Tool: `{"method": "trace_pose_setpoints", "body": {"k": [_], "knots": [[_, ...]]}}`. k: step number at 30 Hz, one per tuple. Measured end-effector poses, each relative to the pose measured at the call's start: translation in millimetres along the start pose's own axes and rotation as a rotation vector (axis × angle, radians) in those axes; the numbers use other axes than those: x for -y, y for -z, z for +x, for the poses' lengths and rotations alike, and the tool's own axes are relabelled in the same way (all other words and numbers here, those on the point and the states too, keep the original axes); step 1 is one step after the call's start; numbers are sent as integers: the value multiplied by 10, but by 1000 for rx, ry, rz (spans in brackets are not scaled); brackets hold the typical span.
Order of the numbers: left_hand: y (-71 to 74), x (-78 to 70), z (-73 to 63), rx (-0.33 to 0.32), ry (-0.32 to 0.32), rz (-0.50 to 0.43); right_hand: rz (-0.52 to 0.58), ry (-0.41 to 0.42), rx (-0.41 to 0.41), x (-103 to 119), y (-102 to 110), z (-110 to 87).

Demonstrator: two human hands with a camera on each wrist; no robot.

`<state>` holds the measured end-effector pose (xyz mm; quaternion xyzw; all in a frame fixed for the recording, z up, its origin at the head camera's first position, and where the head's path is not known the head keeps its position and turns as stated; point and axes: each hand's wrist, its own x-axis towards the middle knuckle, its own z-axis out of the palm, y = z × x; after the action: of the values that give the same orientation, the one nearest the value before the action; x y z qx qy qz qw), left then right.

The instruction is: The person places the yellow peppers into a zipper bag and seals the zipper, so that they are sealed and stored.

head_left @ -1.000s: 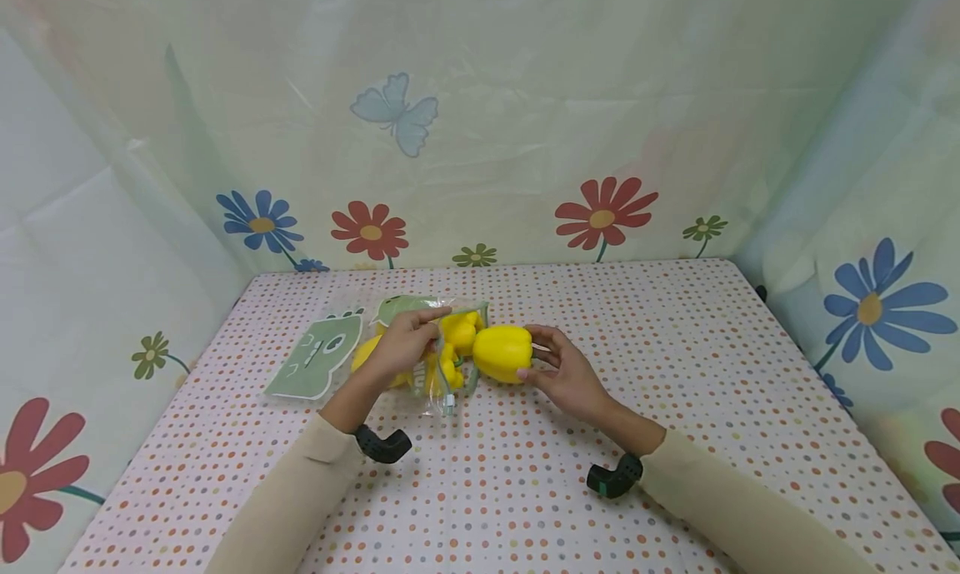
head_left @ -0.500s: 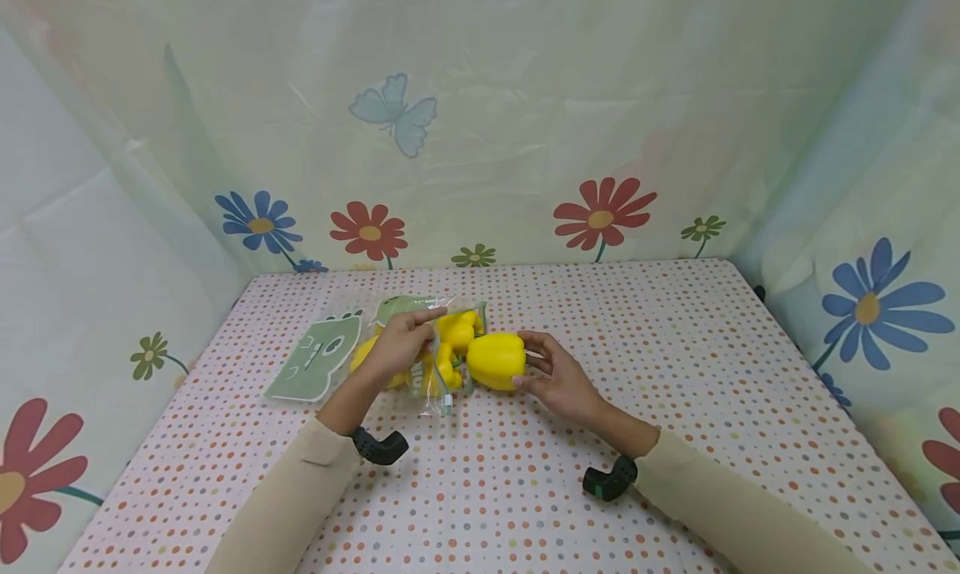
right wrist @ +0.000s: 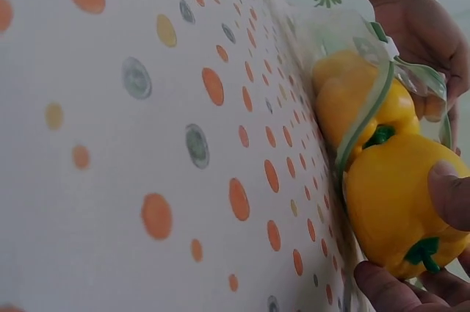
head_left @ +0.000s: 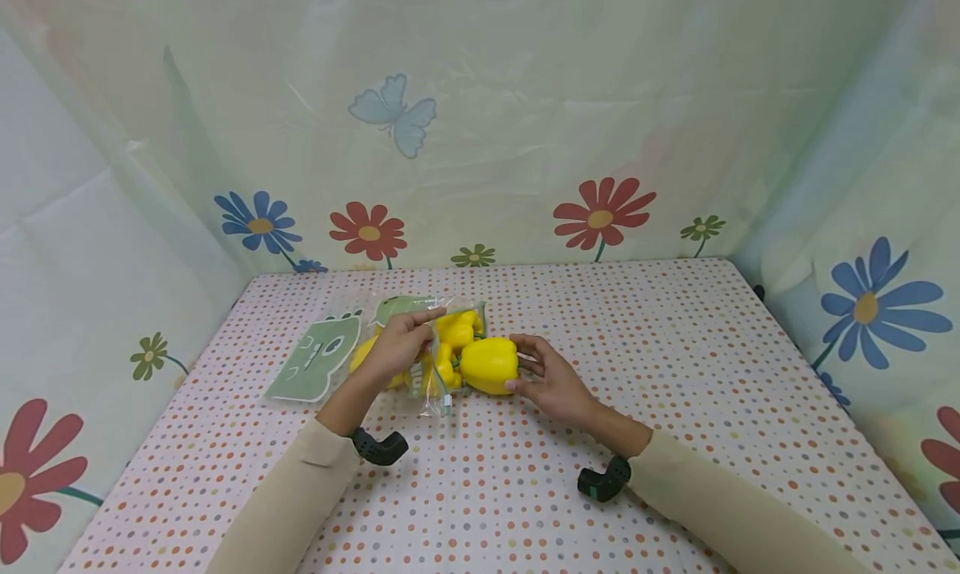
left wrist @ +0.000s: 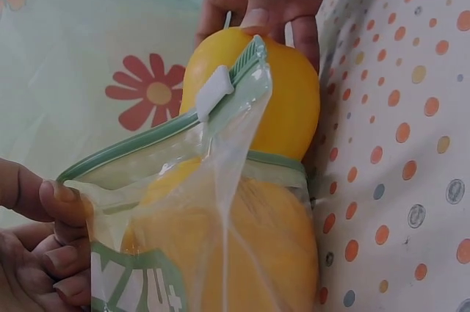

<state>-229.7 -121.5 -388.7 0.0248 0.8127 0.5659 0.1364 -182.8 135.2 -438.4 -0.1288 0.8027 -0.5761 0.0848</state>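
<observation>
In the head view my left hand (head_left: 397,345) pinches the rim of a clear zip bag (left wrist: 132,279) between thumb and finger, keeping its mouth parted. The bag has a green zip strip with a white slider (left wrist: 214,93). Several yellow bell peppers (head_left: 459,328) lie inside it. My right hand (head_left: 555,382) grips another yellow bell pepper (head_left: 489,365) by its stem end, thumb on one side and fingers on the other. This pepper's far end is right at the bag's mouth, close against a pepper (right wrist: 356,95) inside. Its green stem (right wrist: 423,253) points back toward the right palm.
A flat bag with a green animal face (head_left: 315,357) lies to the left of the filled bag. The dotted tablecloth (head_left: 510,491) covers the table. Flower-printed curtains (head_left: 480,157) stand at the back and both sides.
My right hand has moved left and slightly nearer with the yellow bell pepper, bringing it against the bag's mouth. My left hand has stayed almost still on the bag's rim.
</observation>
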Motion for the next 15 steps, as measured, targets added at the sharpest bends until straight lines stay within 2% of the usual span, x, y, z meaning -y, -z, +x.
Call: {"method": "trace_pose_setpoints", "body": {"k": [15], "knots": [[-6, -31, -2, 6, 10, 13, -12, -1, -17, 35, -12, 30]]}}
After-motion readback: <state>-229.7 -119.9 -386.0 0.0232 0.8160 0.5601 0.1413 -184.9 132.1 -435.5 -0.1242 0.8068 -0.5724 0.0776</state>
